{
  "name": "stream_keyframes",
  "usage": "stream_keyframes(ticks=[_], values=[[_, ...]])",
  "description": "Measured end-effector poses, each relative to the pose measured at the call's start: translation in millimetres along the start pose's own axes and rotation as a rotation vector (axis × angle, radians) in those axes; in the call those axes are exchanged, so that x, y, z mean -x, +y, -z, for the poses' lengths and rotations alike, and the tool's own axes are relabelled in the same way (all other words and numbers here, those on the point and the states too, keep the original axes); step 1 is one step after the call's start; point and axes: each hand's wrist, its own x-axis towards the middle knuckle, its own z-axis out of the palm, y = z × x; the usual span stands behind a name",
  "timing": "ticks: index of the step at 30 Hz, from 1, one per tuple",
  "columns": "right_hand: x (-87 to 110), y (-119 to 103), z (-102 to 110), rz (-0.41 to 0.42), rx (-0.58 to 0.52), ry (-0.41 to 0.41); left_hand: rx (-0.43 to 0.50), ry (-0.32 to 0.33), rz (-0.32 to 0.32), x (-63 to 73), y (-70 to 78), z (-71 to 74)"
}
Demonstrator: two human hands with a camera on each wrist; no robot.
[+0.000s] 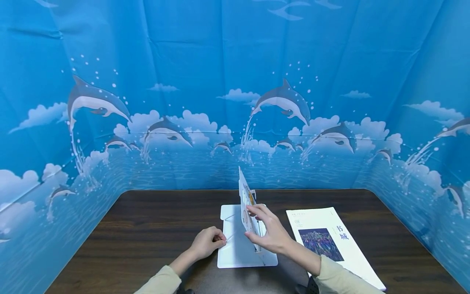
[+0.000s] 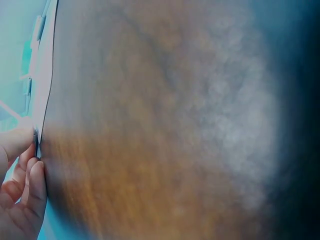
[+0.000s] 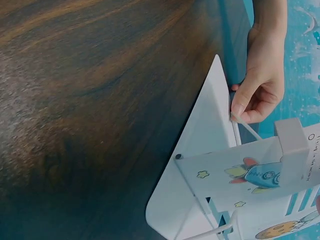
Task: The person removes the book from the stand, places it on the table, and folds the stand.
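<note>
A white folding book stand lies on the table, its flat base (image 1: 229, 259) down and its cartoon-printed panel (image 1: 244, 204) raised nearly upright. My right hand (image 1: 271, 233) grips that panel from the right, thumb on the near side and fingers farther up. At the base's left edge, my left hand (image 1: 206, 243) pinches the rim between thumb and fingers; the left wrist view shows the left hand (image 2: 22, 192) on the thin edge too. The right wrist view has a white wire leg (image 3: 248, 128) running close to the left fingertips, and a white clip (image 3: 292, 142) on the panel.
Right of the stand lies a white book (image 1: 330, 241) with a dark picture on its cover, partly behind the right forearm. The dark wooden table (image 1: 165, 216) ends at a blue dolphin-print curtain (image 1: 191, 102) at the back and both sides.
</note>
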Motion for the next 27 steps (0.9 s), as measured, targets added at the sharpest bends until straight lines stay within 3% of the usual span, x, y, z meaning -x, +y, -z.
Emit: stream_keyframes(ticks=[8,27], values=[[7.6,8.0,4.2,0.01,-0.004,0.058,-0.008,0.011,-0.003,-0.1,0.2,-1.5],[18.9,17.1,17.3,0.02,0.002,0.072,-0.027,-0.005,0.022,-0.9,-0.5,-3.5]])
